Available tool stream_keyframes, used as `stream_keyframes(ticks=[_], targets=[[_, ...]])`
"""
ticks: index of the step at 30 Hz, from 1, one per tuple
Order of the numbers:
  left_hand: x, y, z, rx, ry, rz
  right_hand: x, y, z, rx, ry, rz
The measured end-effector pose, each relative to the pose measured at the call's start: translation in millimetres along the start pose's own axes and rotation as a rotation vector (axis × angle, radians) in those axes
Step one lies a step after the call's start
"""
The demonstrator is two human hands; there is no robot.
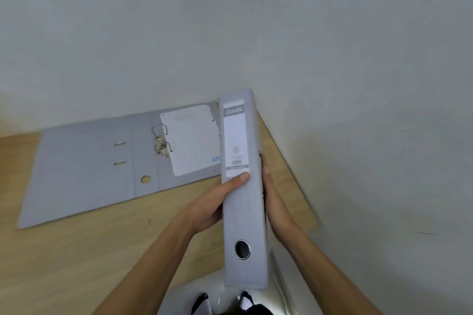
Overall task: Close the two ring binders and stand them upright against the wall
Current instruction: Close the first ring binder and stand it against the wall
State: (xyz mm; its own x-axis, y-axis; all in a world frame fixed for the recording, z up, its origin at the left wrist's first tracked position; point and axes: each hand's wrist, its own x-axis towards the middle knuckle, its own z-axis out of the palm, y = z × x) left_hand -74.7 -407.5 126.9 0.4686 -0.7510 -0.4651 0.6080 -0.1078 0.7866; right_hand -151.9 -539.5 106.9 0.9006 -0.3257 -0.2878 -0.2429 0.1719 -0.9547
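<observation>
Pressing closed binder (pixel 244 194) btwn left hand (pixel 217 202) & right hand (pixel 271 192), spine up.

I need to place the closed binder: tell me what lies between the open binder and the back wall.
Head view: only a narrow bare strip of the table separates the open binder from the back wall.

Both bare forearms are extended forward from six o'clock and converge toward the centre of the view. The left hand (pixel 216 202) is pressed flat against the left face of the closed ring binder (pixel 243 212), with its thumb laid across the spine toward one o'clock. The right hand (pixel 272 194) is held flat against the opposite face, fingers pointed toward twelve o'clock.
</observation>
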Motion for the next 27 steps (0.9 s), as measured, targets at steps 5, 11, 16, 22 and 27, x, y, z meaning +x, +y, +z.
stream_keyframes(ticks=[5, 11, 16, 22, 27], targets=[[29, 32, 5, 0.327, 0.024, 0.295, 10, -72, -16, -0.124, -0.064, -0.262], [74, 41, 8, 0.581, 0.105, 0.438, 40, -78, -52, -0.217, 0.067, -0.346], [110, 43, 8, 0.693, 0.117, 0.391, 55, -57, -80, -0.173, 0.131, -0.259], [161, 58, 14, 0.718, 0.068, 0.378, 83, -57, -108, -0.159, 0.226, -0.228], [196, 73, 15, 0.683, 0.127, 0.363, 111, -56, -109, -0.33, 0.553, -0.184]])
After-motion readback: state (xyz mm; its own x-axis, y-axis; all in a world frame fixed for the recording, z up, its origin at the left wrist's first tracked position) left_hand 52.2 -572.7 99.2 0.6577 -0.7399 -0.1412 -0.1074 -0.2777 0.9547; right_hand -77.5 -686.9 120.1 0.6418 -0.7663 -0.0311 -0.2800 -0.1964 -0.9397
